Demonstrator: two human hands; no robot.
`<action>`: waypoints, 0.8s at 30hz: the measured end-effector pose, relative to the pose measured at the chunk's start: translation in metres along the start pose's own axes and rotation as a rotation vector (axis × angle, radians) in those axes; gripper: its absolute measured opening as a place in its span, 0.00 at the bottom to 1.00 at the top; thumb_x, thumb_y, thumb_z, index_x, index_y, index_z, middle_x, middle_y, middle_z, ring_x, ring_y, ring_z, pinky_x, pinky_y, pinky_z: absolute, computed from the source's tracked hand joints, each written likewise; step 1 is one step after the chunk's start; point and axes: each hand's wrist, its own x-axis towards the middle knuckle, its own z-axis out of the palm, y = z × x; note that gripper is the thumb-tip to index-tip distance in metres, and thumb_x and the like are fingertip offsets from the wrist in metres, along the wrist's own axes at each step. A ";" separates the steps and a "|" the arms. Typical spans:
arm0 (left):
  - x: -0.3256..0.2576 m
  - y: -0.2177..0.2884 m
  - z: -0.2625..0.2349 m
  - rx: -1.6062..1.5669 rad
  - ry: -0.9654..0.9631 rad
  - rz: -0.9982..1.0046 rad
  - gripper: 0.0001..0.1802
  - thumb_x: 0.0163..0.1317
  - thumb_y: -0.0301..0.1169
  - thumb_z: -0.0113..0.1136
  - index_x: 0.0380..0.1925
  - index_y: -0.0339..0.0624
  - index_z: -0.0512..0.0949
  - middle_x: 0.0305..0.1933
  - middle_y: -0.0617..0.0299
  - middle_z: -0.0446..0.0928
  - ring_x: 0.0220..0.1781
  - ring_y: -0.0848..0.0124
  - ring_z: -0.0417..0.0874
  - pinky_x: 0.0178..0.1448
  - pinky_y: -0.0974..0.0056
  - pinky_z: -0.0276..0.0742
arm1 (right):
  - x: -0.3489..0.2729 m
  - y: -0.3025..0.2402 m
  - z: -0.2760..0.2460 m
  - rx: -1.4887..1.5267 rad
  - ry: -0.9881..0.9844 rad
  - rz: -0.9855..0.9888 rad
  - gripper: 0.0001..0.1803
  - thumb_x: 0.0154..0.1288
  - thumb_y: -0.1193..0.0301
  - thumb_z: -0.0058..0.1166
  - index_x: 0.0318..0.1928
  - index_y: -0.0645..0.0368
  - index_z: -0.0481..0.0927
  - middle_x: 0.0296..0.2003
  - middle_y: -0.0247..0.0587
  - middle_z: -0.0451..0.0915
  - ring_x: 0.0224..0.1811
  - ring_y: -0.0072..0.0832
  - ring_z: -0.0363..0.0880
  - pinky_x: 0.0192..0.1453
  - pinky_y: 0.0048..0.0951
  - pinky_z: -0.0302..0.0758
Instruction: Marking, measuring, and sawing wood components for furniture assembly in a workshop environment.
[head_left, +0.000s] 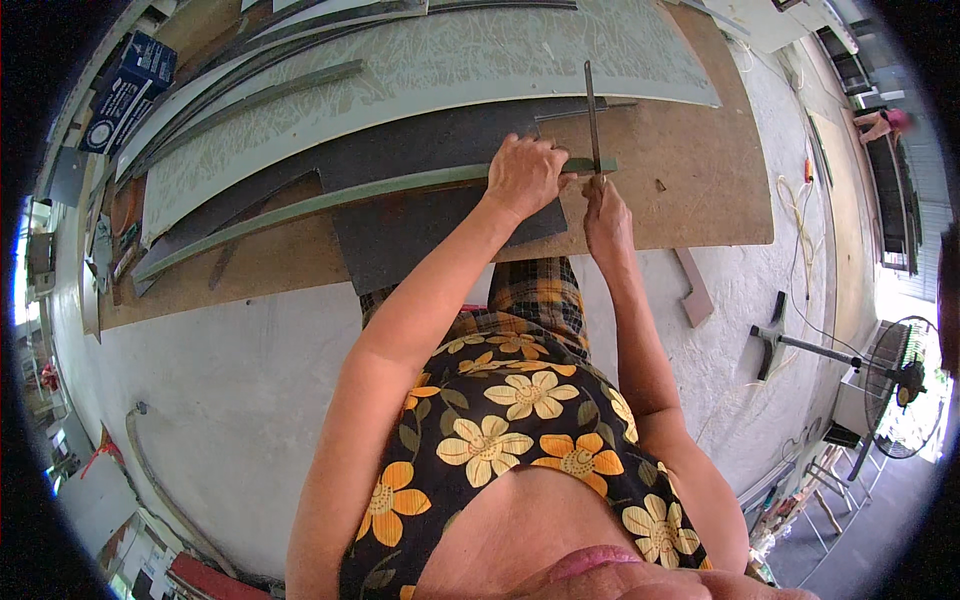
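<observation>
A long, narrow green strip (400, 186) lies across the worktable, over dark grey sheets. My left hand (527, 175) is closed over the strip near its right end. Just to the right, my right hand (607, 215) grips the near end of a narrow hand saw (592, 115), seen nearly edge-on. The saw lies across the strip, pointing away from me, with a short end of the strip showing beyond it. The saw's handle is hidden in my fingers. Behind my hands, a thin metal square (580, 113) appears to lie by the edge of a dark grey sheet (430, 148).
The brown tabletop (715, 190) carries a large pale patterned panel (450, 70) and several dark strips. A blue box (130, 90) stands at the far left. On the floor are an angled brown piece (694, 288), a cable (795, 210) and a fan (895, 388).
</observation>
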 end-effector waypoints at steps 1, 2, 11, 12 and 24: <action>0.001 0.001 0.000 0.029 0.001 0.009 0.17 0.60 0.48 0.63 0.35 0.46 0.83 0.38 0.58 0.82 0.46 0.60 0.83 0.52 0.54 0.73 | 0.005 -0.002 0.000 -0.023 0.017 -0.009 0.13 0.75 0.70 0.39 0.49 0.66 0.72 0.41 0.66 0.80 0.48 0.61 0.77 0.46 0.50 0.73; 0.000 0.001 -0.001 0.058 0.000 0.016 0.16 0.60 0.48 0.62 0.35 0.47 0.83 0.39 0.58 0.82 0.46 0.61 0.83 0.51 0.55 0.73 | 0.006 -0.005 0.001 -0.047 0.032 -0.017 0.15 0.76 0.68 0.38 0.49 0.67 0.73 0.43 0.63 0.81 0.50 0.58 0.78 0.48 0.45 0.75; -0.002 -0.001 0.005 0.029 0.078 0.008 0.16 0.61 0.47 0.62 0.36 0.48 0.84 0.40 0.59 0.82 0.49 0.63 0.82 0.54 0.55 0.73 | -0.067 0.028 0.026 0.028 0.023 0.170 0.13 0.75 0.69 0.40 0.52 0.63 0.72 0.45 0.66 0.79 0.50 0.63 0.75 0.47 0.53 0.74; -0.001 0.000 0.004 0.024 0.077 0.011 0.16 0.61 0.47 0.62 0.36 0.48 0.84 0.40 0.59 0.82 0.49 0.63 0.82 0.54 0.55 0.73 | -0.077 0.037 0.027 0.024 0.026 0.174 0.13 0.75 0.69 0.40 0.52 0.63 0.72 0.45 0.66 0.79 0.50 0.63 0.75 0.47 0.53 0.74; -0.001 0.000 0.003 0.014 0.023 0.003 0.19 0.60 0.50 0.61 0.34 0.45 0.83 0.39 0.58 0.82 0.47 0.59 0.82 0.52 0.53 0.72 | 0.003 0.004 -0.009 -0.039 -0.070 0.015 0.13 0.73 0.69 0.42 0.50 0.64 0.73 0.40 0.68 0.78 0.47 0.65 0.74 0.44 0.55 0.72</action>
